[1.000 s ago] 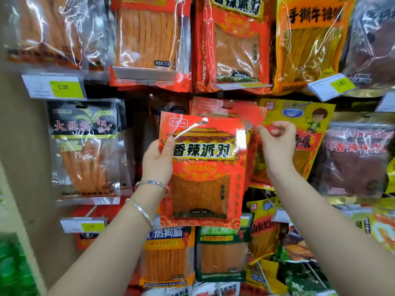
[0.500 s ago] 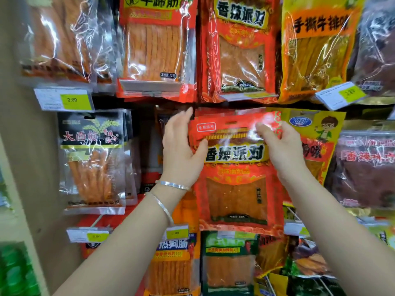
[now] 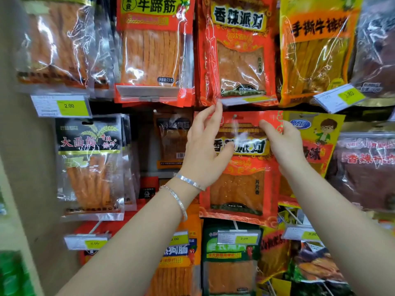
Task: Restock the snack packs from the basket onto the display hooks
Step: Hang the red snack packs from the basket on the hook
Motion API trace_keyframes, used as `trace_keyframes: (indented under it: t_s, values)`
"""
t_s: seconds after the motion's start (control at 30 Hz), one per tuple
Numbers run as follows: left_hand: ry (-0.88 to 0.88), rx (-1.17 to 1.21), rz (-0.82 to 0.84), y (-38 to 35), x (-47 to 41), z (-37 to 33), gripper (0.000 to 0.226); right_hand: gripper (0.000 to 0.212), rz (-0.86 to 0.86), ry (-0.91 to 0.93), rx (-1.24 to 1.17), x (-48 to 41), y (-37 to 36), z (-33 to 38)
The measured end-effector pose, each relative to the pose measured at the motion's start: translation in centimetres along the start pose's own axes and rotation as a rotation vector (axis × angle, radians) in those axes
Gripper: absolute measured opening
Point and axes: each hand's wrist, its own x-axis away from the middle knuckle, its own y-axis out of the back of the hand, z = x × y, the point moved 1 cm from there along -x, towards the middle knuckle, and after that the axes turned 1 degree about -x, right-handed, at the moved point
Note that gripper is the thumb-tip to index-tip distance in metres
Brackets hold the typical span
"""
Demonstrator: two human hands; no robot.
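Note:
A red snack pack [image 3: 241, 180] with a clear window hangs flat against the display in the middle row. A metal hook tip [image 3: 235, 116] shows at its top hole. My left hand [image 3: 203, 150] lies against the pack's left side, with straight fingers reaching up to its top left corner and the thumb pressing on the front label. My right hand [image 3: 282, 142] pinches the pack's upper right edge with curled fingers. The basket is out of view.
More packs hang all around: a black one [image 3: 89, 163] to the left, a yellow one [image 3: 314, 142] to the right, and another red one [image 3: 239, 50] directly above. Price tags [image 3: 62, 105] jut out on the hooks. A beige wall [image 3: 17, 189] borders the left.
Both hands carried the red pack up and to the right, onto the middle-row hook. My left hand's fingers have straightened and slid toward the pack's top corner.

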Motion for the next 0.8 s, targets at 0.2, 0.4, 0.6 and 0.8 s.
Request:
trace_keyframes:
  t_s: [0.2, 0.4, 0.6, 0.8]
  values:
    - [0.109, -0.067, 0.111, -1.2, 2.8, 2.7, 0.068, 0.056, -0.131, 0.193, 0.172, 2.6, 0.2, -3.1]
    - [0.133, -0.303, 0.376, -2.6, 6.7, 7.3, 0.056, 0.056, -0.004, 0.686, 0.736, 7.4, 0.0, -8.3]
    - [0.073, -0.546, 0.618, -3.9, 8.2, 10.5, 0.073, 0.083, 0.344, 0.563, 1.109, 7.7, -1.5, -12.0]
    - [0.128, -0.615, 0.73, -4.9, 6.4, 12.9, 0.077, 0.089, 0.504, 0.345, 1.259, 5.5, -4.5, -12.9]
